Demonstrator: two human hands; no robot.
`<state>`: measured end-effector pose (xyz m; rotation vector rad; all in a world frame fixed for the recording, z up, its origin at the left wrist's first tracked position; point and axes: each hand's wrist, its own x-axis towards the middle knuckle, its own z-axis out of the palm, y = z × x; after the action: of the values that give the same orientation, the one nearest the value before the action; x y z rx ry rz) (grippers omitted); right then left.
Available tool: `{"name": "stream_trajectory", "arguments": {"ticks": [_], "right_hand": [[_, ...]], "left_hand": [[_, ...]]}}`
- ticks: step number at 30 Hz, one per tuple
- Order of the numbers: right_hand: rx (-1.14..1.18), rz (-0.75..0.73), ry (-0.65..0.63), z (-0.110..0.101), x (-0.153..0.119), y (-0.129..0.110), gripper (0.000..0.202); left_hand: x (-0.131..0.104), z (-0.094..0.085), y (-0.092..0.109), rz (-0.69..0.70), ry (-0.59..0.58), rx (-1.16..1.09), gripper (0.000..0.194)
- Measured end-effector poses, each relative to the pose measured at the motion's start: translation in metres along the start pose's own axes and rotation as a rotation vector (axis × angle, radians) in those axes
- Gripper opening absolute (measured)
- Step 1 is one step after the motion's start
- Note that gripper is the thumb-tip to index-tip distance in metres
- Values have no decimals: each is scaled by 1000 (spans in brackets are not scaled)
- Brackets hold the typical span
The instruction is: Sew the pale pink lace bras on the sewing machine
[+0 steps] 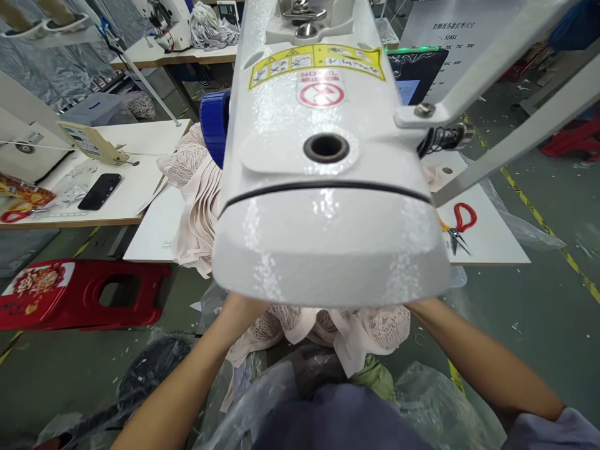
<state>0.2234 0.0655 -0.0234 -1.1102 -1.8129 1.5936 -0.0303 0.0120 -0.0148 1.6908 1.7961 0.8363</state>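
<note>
Where the lace cloth (387, 325) is: it hangs just below the near end of the big white sewing machine (328, 250). It is pale pink, and the machine hides the top of it.
Left hand (246, 306): it goes under the machine, at the left side of the cloth. I cannot tell how far open its fingers are, or if they hold anything.
Right hand (419, 307): it goes under the machine too, at the right side. Its fingers are hidden, so I cannot tell about those.
How the cloth may feel: light, soft and floppy, I think, and not very slippery. The lace has holes, so it could snag.
Best place to hold: the smooth, plain edges, with a gentle pinch. The round lace cups might squash.
Pink pile (199, 212): more soft pieces sit on the white surface (152, 234) at the left, hanging over its front edge.
Scissors (455, 234): they lie on the right part of the surface.
Clear plastic (276, 390): it is below the cloth.
</note>
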Motion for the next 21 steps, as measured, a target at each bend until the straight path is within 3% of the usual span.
{"name": "stream_trajectory", "arguments": {"ticks": [5, 7, 9, 11, 13, 17, 21], "right_hand": [[290, 62, 132, 24, -13, 39, 72], [466, 130, 105, 39, -23, 58, 81], [729, 239, -2, 51, -34, 74, 86], [935, 310, -117, 56, -45, 86, 83], [1002, 323, -154, 54, -52, 94, 73], [1033, 376, 2, 43, -59, 100, 42], [1028, 417, 130, 35, -65, 95, 35]], "left_hand": [[-1, -2, 3, 69, 15, 9, 16], [0, -1, 6, 87, 14, 1, 20], [0, 0, 9, 98, 7, 0, 22], [2, 0, 12, 104, -4, 5, 21], [4, -1, 15, 107, -14, 11, 20], [7, -1, 26, 131, -14, 18, 20], [7, 0, 29, 128, -26, 73, 19]]}}
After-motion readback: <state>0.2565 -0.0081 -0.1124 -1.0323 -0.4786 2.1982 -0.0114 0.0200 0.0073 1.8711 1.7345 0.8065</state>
